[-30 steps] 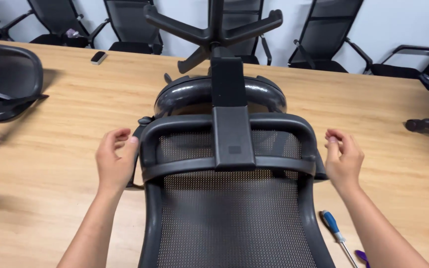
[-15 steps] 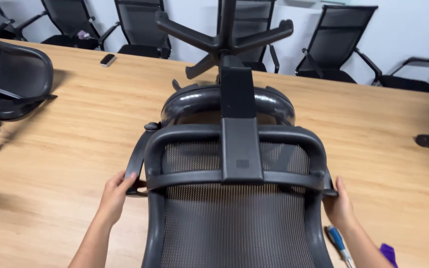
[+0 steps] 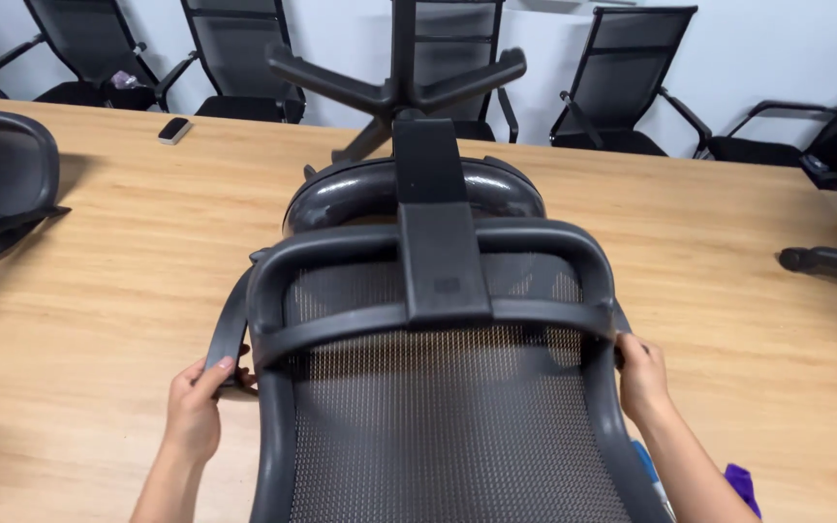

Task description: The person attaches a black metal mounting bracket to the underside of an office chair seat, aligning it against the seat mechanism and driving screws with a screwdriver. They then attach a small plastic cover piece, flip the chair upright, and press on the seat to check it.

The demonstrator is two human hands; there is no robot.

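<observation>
A black mesh office chair (image 3: 438,436) lies upside down on the wooden table (image 3: 108,281), its star base (image 3: 399,87) pointing up at the far end. My left hand (image 3: 196,407) grips the left armrest (image 3: 228,329) beside the backrest frame. My right hand (image 3: 641,373) holds the right edge of the frame, where the right armrest is mostly hidden. A flat black spine bar (image 3: 438,242) runs down the middle of the back.
Another chair part (image 3: 2,184) rests at the table's left edge. A small dark phone (image 3: 174,129) lies far left. A blue-handled screwdriver (image 3: 649,470) and a purple item (image 3: 743,484) lie by my right forearm. A caster arm (image 3: 825,260) sits at right. Chairs line the far wall.
Both hands have dropped from the top corners of the backrest frame to its lower sides and closed on the armrests. The view has shifted slightly closer.
</observation>
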